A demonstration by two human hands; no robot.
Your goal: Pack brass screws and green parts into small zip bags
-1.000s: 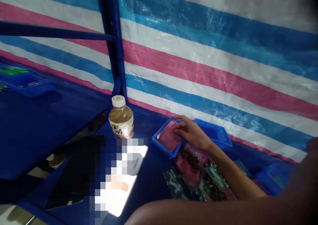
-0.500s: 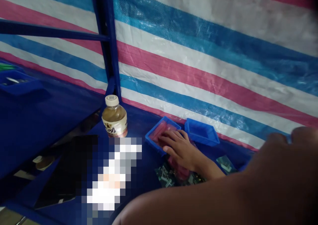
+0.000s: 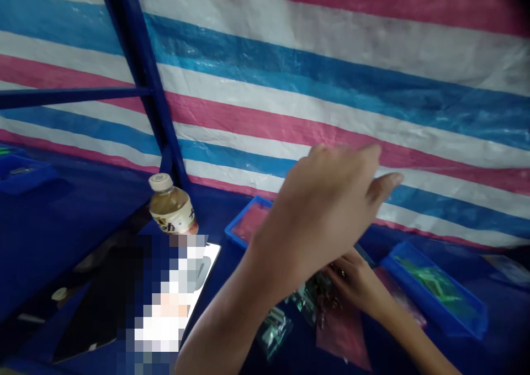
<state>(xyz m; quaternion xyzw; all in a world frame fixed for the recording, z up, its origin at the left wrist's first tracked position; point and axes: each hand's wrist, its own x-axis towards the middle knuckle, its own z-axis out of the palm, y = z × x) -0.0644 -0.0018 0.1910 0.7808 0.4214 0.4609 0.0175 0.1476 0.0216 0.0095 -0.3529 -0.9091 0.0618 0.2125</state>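
My left hand (image 3: 331,204) is raised close to the camera, back toward me, with its thumb stretched out to the right. Its other fingers are hidden behind the hand, and nothing shows in it. Lower down, my right hand (image 3: 351,275) comes in from the right, fingers bent over a pile of small metal parts (image 3: 329,295). What they close on is partly covered by my left wrist. A pink plastic bag (image 3: 343,331) lies just below the right hand. Clear bags of metal parts (image 3: 274,328) lie to the left of it.
A blue tray (image 3: 234,228) with pink bags is partly covered by my left arm. Another blue tray (image 3: 464,322) holds green-looking packets at right. A drink bottle (image 3: 171,206) stands near a blue post (image 3: 155,88). A partly pixelated bright screen (image 3: 202,273) and striped sheeting (image 3: 256,110) are also here.
My right hand has left the tray of pink bags and moved down right to the metal parts. My left hand has swung left and up into view. The camera has turned right.
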